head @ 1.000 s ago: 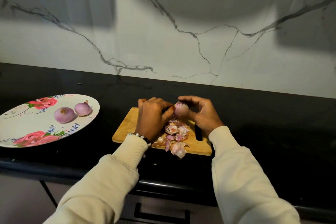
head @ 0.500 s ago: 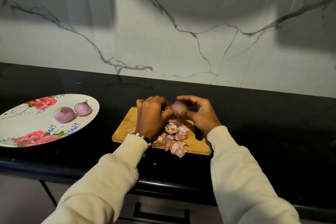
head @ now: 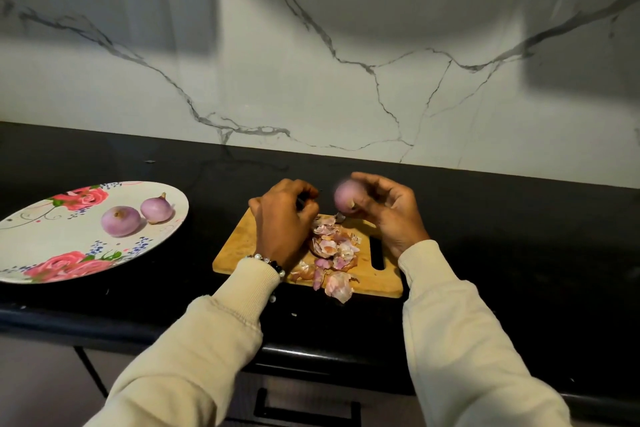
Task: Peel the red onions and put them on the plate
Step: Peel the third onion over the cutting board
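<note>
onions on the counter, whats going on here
A person is peeling red onions over a cutting board. The right hand holds an onion above the board; it looks mostly peeled, though it is blurred. The left hand is curled beside it, apart from the onion. Skins are piled on the board, and two peeled onions lie on the plate to the left.
</note>
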`<state>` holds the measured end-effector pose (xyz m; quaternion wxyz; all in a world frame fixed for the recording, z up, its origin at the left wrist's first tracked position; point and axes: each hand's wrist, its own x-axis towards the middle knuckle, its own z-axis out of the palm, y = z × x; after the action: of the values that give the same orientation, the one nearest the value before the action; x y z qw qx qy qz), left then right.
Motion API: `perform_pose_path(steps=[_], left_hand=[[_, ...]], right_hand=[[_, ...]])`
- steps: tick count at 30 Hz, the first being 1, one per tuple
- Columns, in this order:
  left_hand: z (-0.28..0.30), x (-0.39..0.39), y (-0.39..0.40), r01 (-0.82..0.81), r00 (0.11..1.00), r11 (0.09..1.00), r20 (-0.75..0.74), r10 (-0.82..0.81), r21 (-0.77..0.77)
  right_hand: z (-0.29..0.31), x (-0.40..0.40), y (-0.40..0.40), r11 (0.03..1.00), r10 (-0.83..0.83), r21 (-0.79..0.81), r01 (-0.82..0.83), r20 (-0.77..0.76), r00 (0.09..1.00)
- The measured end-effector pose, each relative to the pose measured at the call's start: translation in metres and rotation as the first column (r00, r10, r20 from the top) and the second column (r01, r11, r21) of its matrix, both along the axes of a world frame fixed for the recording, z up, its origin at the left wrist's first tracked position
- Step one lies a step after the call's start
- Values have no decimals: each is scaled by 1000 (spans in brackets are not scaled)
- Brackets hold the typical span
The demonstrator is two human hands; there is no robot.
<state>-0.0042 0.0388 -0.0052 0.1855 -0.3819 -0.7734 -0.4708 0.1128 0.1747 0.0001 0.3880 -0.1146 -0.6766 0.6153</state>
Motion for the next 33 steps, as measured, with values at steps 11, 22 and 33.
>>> perform_pose_path(steps=[11,22,33], left_hand=[[1,0,1,164,986,986,-15,-164,5],[-1,4,-1,214,967,977,-143,-212,0],[-4,-4,1,291,951,956,-120,-286,32]], right_hand=[[4,2,-3,982,144,-125,-145,-21,989],[4,6,-4,952,290,-77,-295,-78,954],[1,3,0,989,149,-4,-149,21,989]])
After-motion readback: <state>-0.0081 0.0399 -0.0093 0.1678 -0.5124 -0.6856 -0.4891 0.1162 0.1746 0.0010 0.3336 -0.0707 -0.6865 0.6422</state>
